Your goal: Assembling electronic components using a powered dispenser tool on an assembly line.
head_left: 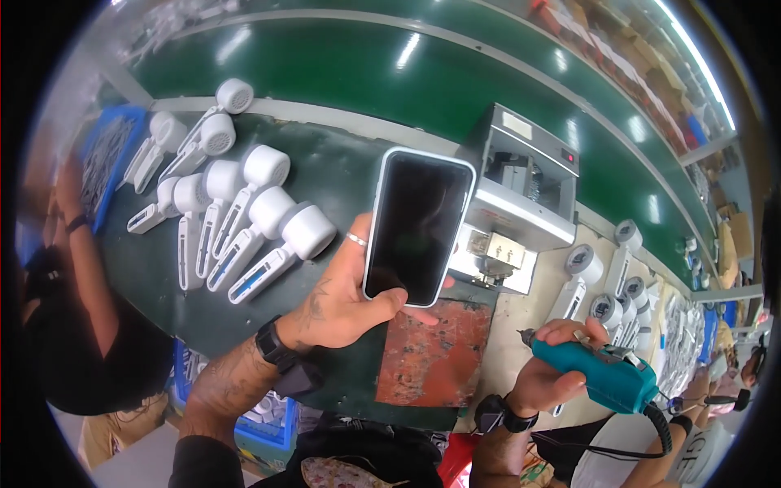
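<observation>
My left hand (350, 301) is closed around a smartphone (416, 228) in a pale case, held upright with its dark screen toward me. Its thumb rests by the phone's lower edge. On the right, my right hand (553, 378) grips a teal electric screwdriver (598, 376), its tip pointing left and a black coiled cord hanging from its rear end. Beneath the phone lies a worn reddish-brown mat (431, 358). To the left, several white handheld fans (264, 213) with round heads lie on the dark green tabletop (333, 175).
Behind the phone stands a grey metal machine (525, 183) with a small red light. More white fans (582, 264) lie on the right side of the bench. A blue crate (114, 154) of parts is at far left, beside another person's arm (85, 260). Clear plastic bags (682, 337) lie at right.
</observation>
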Demonstrator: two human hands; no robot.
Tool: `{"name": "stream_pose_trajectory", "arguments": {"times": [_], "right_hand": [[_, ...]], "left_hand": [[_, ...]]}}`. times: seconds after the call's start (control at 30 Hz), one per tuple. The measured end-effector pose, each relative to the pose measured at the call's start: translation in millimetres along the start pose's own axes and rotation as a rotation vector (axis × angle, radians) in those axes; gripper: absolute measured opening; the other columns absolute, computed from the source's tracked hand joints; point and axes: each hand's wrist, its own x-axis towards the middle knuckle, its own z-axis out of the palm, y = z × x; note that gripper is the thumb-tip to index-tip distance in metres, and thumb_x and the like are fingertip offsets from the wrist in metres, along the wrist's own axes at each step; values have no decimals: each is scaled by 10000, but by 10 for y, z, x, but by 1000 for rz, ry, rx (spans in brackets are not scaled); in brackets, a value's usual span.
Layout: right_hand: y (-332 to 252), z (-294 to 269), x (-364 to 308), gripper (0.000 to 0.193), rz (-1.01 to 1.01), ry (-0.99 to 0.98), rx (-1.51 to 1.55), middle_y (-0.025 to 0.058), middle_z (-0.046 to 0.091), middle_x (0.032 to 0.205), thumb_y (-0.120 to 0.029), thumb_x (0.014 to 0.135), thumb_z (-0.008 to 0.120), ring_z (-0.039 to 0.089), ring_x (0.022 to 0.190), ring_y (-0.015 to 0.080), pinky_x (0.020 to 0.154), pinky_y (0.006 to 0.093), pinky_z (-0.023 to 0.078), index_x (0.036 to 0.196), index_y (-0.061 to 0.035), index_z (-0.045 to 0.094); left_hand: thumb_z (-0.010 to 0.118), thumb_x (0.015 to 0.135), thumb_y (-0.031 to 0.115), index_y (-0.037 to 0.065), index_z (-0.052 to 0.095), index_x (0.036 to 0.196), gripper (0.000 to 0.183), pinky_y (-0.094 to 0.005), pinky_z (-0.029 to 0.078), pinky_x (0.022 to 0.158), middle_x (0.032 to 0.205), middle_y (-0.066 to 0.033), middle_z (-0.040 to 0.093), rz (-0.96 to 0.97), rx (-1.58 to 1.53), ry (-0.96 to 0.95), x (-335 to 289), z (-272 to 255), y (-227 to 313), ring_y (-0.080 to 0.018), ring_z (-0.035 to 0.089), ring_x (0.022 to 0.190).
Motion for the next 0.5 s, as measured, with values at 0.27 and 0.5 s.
{"name": "stream_pose_trajectory", "arguments": {"times": [0.27, 0.5], "right_hand": [[15, -31, -20, 807, 5, -26, 56, 84, 556, 867, -678, 878, 514, 523, 833, 201, 734, 318, 398, 1268, 26, 461], [49, -36, -16, 607, -112, -9, 69, 116, 578, 786, -556, 945, 512, 548, 732, 234, 630, 333, 440, 1207, -8, 512]], "left_hand": [[427, 878, -118, 138, 39, 1488, 766, -503, 596, 853, 1435, -274, 377, 69, 77, 30, 49, -198, 43, -388, 527, 1243], [411, 862, -128, 134, 81, 1475, 744, -477, 603, 838, 1427, -247, 395, 50, 10, 74, 72, -278, -31, -359, 546, 1224]]}}
